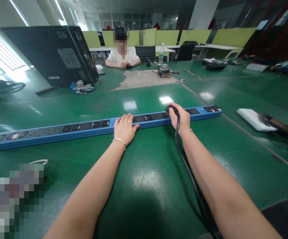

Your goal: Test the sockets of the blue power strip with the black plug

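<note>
A long blue power strip (84, 131) with black sockets lies across the green table. My left hand (125, 128) rests flat on its middle, fingers stretched out over the top. Farther right, my right hand (181, 117) is closed round a black power plug (172, 109) at the strip's upper face. The plug's front end is hidden, so I cannot tell whether it sits in a socket. From the plug, a thick black cable (183, 156) runs down beside my right forearm to the bottom edge.
A black computer case (51, 56) stands at the back left, with work gloves (81, 87) near it. Across the table (144, 166) sits a person (123, 56). A water bottle (161, 54) stands beyond, and a white object with a dark handle (254, 119) lies right.
</note>
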Available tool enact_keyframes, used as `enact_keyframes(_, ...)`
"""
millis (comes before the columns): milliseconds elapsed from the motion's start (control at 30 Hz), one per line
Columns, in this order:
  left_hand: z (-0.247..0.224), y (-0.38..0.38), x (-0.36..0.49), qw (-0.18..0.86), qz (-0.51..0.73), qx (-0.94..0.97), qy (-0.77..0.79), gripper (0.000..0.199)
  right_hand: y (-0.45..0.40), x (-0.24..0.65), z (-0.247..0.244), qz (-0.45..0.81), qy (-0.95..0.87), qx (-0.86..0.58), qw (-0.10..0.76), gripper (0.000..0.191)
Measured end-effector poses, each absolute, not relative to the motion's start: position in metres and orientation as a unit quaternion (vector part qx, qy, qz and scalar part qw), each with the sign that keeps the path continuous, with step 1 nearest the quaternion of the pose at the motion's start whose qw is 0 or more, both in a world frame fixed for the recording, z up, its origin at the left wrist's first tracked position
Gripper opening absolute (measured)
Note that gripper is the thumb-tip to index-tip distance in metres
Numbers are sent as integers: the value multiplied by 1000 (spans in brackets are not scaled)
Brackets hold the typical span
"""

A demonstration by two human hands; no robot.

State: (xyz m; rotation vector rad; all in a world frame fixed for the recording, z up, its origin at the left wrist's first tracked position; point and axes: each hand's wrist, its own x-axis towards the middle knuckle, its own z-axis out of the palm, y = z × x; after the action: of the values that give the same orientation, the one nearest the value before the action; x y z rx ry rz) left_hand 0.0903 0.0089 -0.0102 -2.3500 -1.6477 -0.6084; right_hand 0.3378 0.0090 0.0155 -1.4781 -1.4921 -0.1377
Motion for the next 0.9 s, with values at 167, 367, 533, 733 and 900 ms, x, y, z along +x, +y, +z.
enact_keyframes(167, -11, 9, 91, 97, -213, -794, -562, 53, 9, 370, 3, -46, -620, -627, 469, 33)
enact_keyframes(367, -10, 8, 91, 97, -213, -794, -561, 53, 9, 372, 0, -55, -623, -632, 458, 38)
enact_keyframes(533, -10, 9, 91, 92, -214, -793, -562, 53, 10, 371, -1, -51, -642, -642, 416, 38)
enact_keyframes(733, -10, 8, 91, 82, -214, -794, -563, 53, 7, 369, -4, -71, -648, -655, 383, 37)
enact_keyframes(900, -9, 7, 91, 93, -214, -794, -562, 52, 5, 366, -12, -109, -656, -634, 395, 36)
